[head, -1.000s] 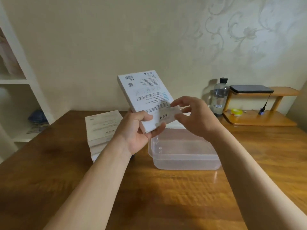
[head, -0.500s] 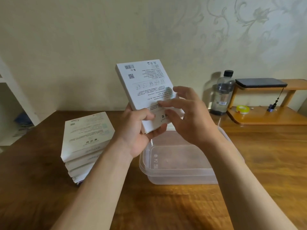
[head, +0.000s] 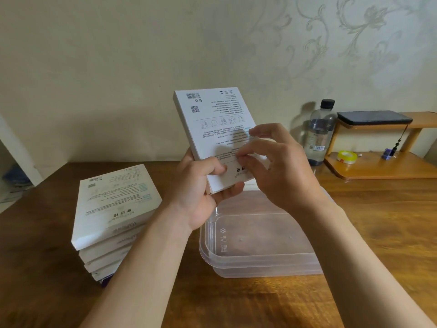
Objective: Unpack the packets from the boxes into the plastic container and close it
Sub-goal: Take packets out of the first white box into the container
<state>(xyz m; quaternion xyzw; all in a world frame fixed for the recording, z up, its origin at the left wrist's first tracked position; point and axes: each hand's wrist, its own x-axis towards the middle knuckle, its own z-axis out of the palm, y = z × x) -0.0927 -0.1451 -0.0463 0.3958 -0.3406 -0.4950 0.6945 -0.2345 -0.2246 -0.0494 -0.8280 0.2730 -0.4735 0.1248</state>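
My left hand [head: 203,185] grips the lower end of a white printed box [head: 212,124] and holds it upright, tilted, above the table. My right hand [head: 276,166] is in front of the box's lower half. Its thumb and forefinger pinch at the box's face, where a thin clear strip seems to lift; the other fingers are spread. Below both hands stands the clear plastic container [head: 260,263], with what looks like its lid lying on top. A stack of several identical white boxes [head: 113,204] sits on the table to the left.
A wooden table [head: 378,221] carries everything. At the back right stand a dark-capped plastic bottle [head: 321,131] and a low wooden shelf [head: 383,169] with a yellow tape roll [head: 347,156] and a dark flat device [head: 373,117]. White shelving [head: 11,147] is at the far left.
My right hand has left the flap at the box's lower right corner and now pinches at the box's front face. My left hand keeps its grip; the view has shifted downward.
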